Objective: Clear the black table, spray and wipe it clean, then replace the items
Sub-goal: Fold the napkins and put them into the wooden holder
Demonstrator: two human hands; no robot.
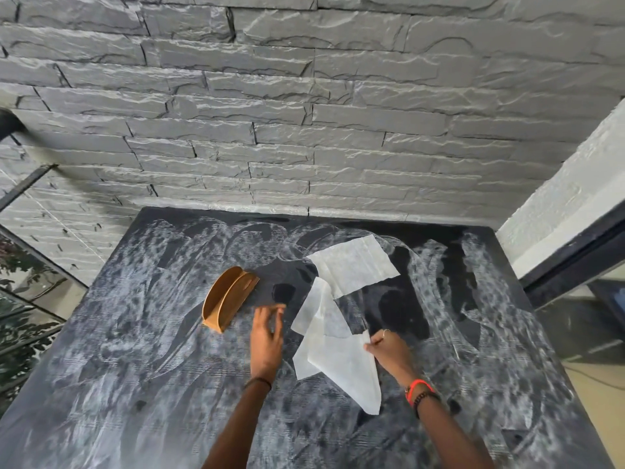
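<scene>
The black table (142, 360) is covered in whitish wipe streaks. A brown wooden napkin holder (227, 298) lies on it left of centre. Several white paper napkins (341, 319) lie spread and overlapping on the table's middle. My right hand (389, 350) pinches the edge of the nearest napkin. My left hand (267, 336) hovers between the holder and the napkins with fingers relaxed and holding nothing; it is slightly blurred.
A grey stone wall (304, 113) stands right behind the table's far edge. A white pillar and dark ledge (568, 225) rise at the right. Glass railing and foliage (27, 299) lie beyond the left edge.
</scene>
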